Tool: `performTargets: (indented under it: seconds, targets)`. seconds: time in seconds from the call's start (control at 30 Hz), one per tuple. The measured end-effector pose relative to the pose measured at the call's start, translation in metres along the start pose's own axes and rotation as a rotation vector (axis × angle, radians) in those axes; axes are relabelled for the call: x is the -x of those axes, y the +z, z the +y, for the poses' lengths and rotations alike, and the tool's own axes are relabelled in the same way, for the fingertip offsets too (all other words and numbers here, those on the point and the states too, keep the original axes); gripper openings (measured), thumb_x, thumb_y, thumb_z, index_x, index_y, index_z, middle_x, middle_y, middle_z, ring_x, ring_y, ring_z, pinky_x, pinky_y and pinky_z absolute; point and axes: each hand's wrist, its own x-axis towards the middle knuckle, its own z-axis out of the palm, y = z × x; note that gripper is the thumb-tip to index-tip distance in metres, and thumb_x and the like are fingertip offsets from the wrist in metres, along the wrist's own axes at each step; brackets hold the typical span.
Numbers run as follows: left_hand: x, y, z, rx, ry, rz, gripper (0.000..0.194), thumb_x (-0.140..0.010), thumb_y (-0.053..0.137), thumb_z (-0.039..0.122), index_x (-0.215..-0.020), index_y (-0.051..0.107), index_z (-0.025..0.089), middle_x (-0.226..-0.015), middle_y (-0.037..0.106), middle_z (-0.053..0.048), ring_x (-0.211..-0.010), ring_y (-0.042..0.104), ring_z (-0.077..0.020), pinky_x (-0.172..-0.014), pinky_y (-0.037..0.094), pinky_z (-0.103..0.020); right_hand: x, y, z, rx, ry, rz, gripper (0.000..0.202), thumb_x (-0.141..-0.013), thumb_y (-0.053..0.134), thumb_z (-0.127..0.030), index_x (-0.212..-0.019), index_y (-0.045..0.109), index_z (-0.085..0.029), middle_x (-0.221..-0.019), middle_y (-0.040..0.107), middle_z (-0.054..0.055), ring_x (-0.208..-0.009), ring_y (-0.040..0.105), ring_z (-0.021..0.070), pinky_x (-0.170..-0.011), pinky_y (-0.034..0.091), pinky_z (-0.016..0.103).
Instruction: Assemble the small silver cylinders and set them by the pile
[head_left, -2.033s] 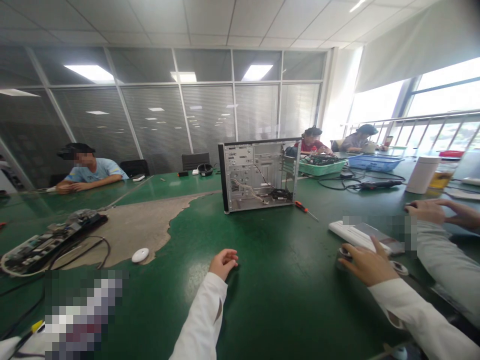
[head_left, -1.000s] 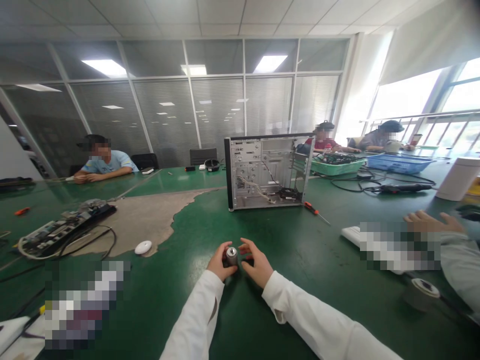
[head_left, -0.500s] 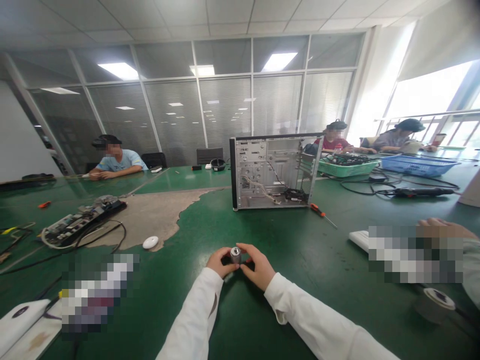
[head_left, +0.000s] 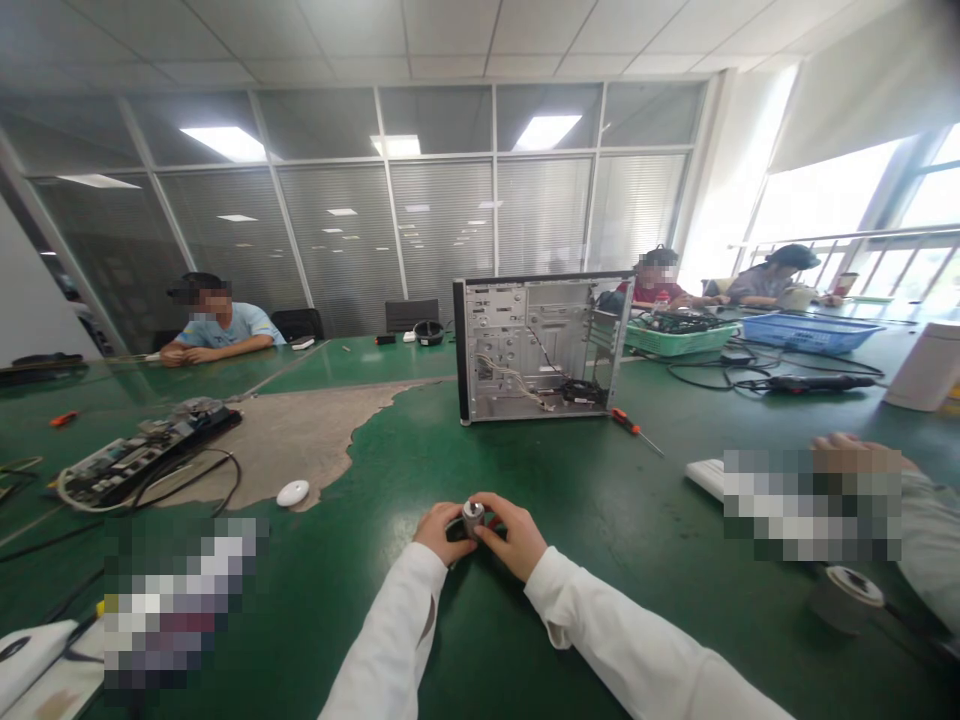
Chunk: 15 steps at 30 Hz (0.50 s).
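Note:
A small silver metal cylinder [head_left: 473, 516] with a dark stub on its top end stands upright between my two hands, just above or on the green table; I cannot tell which. My left hand [head_left: 441, 532] has its thumb and fingers curled against the cylinder's left side. From the right, my right hand [head_left: 514, 534] grips it between thumb and index finger. Beyond my hands an opened computer case [head_left: 540, 350] stands upright, with loose cables and a dark fan inside. An orange and black screwdriver [head_left: 626, 421] lies by the case's lower right corner.
A circuit assembly [head_left: 150, 450] with cables and a white round lid [head_left: 292, 493] lie left. At the right are another person's hand [head_left: 862, 455], a green basket [head_left: 679, 340], a blue basket [head_left: 810, 330] and a power tool [head_left: 825, 384]. Other people sit around the table.
The view has turned slightly to the right. Both hands keep hold of the cylinder, and the right fingers have shifted a little around its top.

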Motion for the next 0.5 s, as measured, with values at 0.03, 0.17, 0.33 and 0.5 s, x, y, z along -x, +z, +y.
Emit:
performTargets:
  seconds: [0.03, 0.17, 0.33, 0.5]
  targets:
    - [0.000, 0.000, 0.000, 0.006, -0.004, 0.007, 0.045, -0.047, 0.066, 0.025, -0.091, 0.059, 0.017, -0.090, 0.060, -0.006, -0.089, 0.050, -0.0235, -0.079, 0.038, -0.033, 0.000, 0.000, -0.001, -0.009, 0.007, 0.009, 0.036, -0.064, 0.047, -0.014, -0.099, 0.047, -0.023, -0.096, 0.054, 0.001, -0.083, 0.050, 0.0123, -0.066, 0.044, 0.024]
    - [0.001, 0.000, 0.003, 0.056, -0.031, 0.022, 0.044, -0.048, 0.066, 0.024, -0.091, 0.059, 0.018, -0.091, 0.060, -0.006, -0.090, 0.050, -0.0231, -0.080, 0.038, -0.033, -0.001, 0.001, 0.000, -0.108, 0.072, 0.055, 0.034, -0.064, 0.049, -0.016, -0.097, 0.047, -0.023, -0.091, 0.055, 0.000, -0.081, 0.051, 0.0127, -0.064, 0.044, 0.024]
    - [0.001, 0.000, 0.003, 0.095, -0.036, 0.005, 0.045, -0.048, 0.066, 0.026, -0.092, 0.058, 0.020, -0.093, 0.059, -0.006, -0.091, 0.050, -0.0233, -0.080, 0.037, -0.035, -0.003, 0.003, 0.012, -0.368, 0.235, 0.125, 0.034, -0.062, 0.053, -0.019, -0.095, 0.044, -0.023, -0.085, 0.057, 0.001, -0.078, 0.054, 0.0143, -0.066, 0.044, 0.028]
    - [0.003, 0.000, 0.003, 0.110, -0.036, 0.002, 0.044, -0.048, 0.066, 0.027, -0.090, 0.059, 0.020, -0.089, 0.060, -0.004, -0.085, 0.052, -0.0218, -0.078, 0.038, -0.034, -0.006, 0.002, 0.019, -0.619, 0.341, 0.146, 0.037, -0.058, 0.059, -0.023, -0.092, 0.043, -0.021, -0.073, 0.057, 0.000, -0.067, 0.055, 0.0140, -0.063, 0.043, 0.029]
